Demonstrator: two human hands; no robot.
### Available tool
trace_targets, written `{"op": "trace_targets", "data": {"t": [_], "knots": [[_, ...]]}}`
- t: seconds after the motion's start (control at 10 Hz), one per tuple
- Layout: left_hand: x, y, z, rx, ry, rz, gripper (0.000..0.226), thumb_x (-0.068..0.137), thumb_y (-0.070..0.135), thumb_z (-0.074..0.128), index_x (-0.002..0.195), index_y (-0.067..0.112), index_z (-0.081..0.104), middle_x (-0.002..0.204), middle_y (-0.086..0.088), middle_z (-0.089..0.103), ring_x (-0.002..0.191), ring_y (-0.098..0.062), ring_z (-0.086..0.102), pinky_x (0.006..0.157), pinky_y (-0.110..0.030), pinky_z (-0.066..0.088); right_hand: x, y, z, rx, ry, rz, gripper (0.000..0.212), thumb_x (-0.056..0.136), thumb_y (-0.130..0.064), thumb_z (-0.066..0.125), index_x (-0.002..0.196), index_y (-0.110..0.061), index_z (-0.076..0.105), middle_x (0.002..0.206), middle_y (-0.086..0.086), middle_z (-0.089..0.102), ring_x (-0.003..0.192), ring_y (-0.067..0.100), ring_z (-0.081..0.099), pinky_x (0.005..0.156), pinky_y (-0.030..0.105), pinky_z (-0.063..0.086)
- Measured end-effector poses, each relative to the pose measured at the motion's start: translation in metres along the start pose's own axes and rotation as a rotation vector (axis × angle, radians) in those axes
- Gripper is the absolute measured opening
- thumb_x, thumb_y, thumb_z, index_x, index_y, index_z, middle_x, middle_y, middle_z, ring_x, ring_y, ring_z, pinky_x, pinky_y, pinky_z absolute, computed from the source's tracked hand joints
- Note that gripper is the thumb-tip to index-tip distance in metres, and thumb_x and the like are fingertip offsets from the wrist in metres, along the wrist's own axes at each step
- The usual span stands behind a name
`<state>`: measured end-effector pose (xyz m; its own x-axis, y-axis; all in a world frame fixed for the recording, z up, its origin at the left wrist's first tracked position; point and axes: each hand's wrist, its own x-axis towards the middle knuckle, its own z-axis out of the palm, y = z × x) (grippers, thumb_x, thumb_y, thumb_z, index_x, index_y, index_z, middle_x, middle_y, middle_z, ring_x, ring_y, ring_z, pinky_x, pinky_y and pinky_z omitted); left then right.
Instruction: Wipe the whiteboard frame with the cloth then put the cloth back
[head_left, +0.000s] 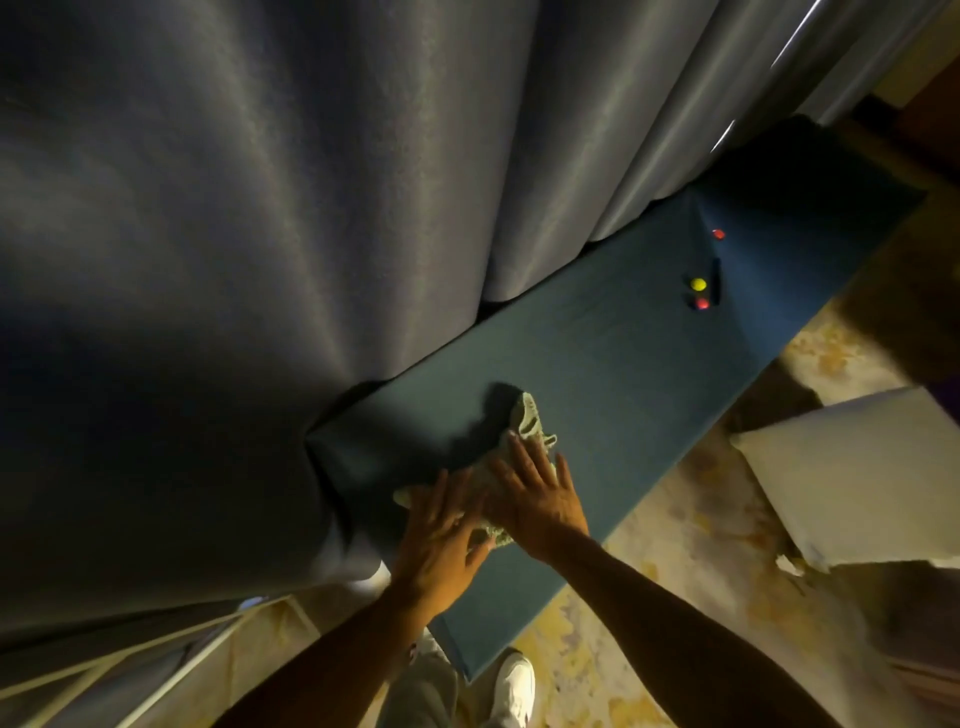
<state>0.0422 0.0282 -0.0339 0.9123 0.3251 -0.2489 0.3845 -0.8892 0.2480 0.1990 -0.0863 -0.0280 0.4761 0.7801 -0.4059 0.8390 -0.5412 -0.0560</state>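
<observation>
A pale green, crumpled cloth (530, 426) lies on a long dark teal padded surface (623, 353). Both my hands rest flat on it with fingers spread. My left hand (441, 540) covers the cloth's near left part, its thumb beside the cloth's near edge. My right hand (537, 493) presses the middle of the cloth, fingers pointing away from me. The far end of the cloth sticks out beyond my right fingertips. Pale frame bars (156, 670) show at the lower left under the curtain; I cannot tell whether they belong to the whiteboard.
Heavy grey curtains (260, 234) hang along the left side of the teal surface. At its far end lie a yellow magnet (698, 283), two red magnets (702, 304) and a dark marker (716, 278). A white cushion (857, 478) sits on the patterned floor at right.
</observation>
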Motion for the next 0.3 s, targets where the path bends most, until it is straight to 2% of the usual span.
{"op": "trace_targets", "data": {"t": [0.1,0.2,0.3], "knots": [[0.000,0.000,0.007,0.057,-0.083,0.016,0.070,0.071,0.057,0.090,0.130,0.022,0.076,0.143,-0.017,0.066,0.130,-0.042,0.065,0.099,-0.058,0.059,-0.001,0.007,-0.003,0.023,-0.046,0.018,0.075,0.092,-0.072,0.015,0.157,-0.037,0.008,0.167,0.002,-0.004,0.152,0.031,-0.007,0.118,0.062,0.005],[0.004,0.003,-0.009,0.129,-0.028,0.037,0.058,0.065,0.060,0.093,0.109,0.024,0.084,0.126,-0.016,0.076,0.113,-0.040,0.075,0.084,-0.050,0.065,0.003,0.009,-0.022,0.091,-0.039,0.039,0.073,0.092,-0.068,0.035,0.156,-0.035,0.021,0.165,0.002,0.015,0.151,0.029,0.008,0.115,0.058,0.018],[0.004,0.008,-0.044,0.077,0.159,-0.006,0.059,0.062,0.055,0.097,0.110,0.022,0.085,0.122,-0.015,0.078,0.105,-0.035,0.079,0.075,-0.051,0.066,0.004,0.005,-0.056,0.078,-0.039,0.036,0.069,0.093,-0.062,0.044,0.153,-0.033,0.027,0.162,0.008,0.023,0.147,0.030,0.023,0.116,0.053,0.022]]}}
